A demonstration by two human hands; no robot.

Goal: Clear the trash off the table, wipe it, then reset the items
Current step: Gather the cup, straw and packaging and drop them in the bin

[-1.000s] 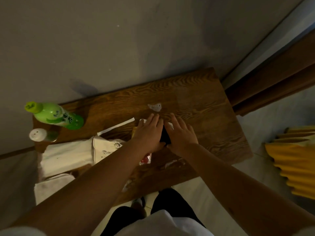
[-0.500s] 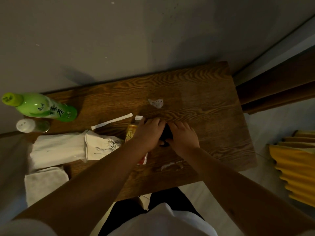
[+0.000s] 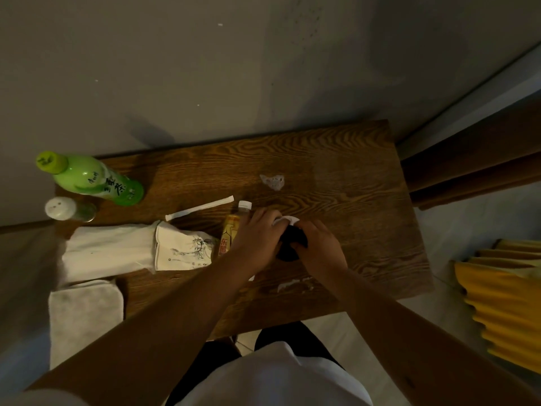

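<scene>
Both hands, flat a second ago, are now curling together mid-surface (image 3: 336, 171), the left hand (image 3: 254, 241) and right hand (image 3: 319, 247) gripping a dark bundle (image 3: 291, 244) with white paper (image 3: 288, 220), beside the lying yellow bottle (image 3: 229, 232), leaving open wood toward the right edge.

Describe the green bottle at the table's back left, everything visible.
The green bottle looks like translucent plastic, bright green with a yellow-green screw cap that is on. A label with dark brush-style characters and white patches wraps its lower body. It stands upright on the wooden table near the back left corner, close to the wall, appearing tilted through the wide lens. A small white-capped shaker stands beside it; contact cannot be told. Neither hand touches it.
</scene>
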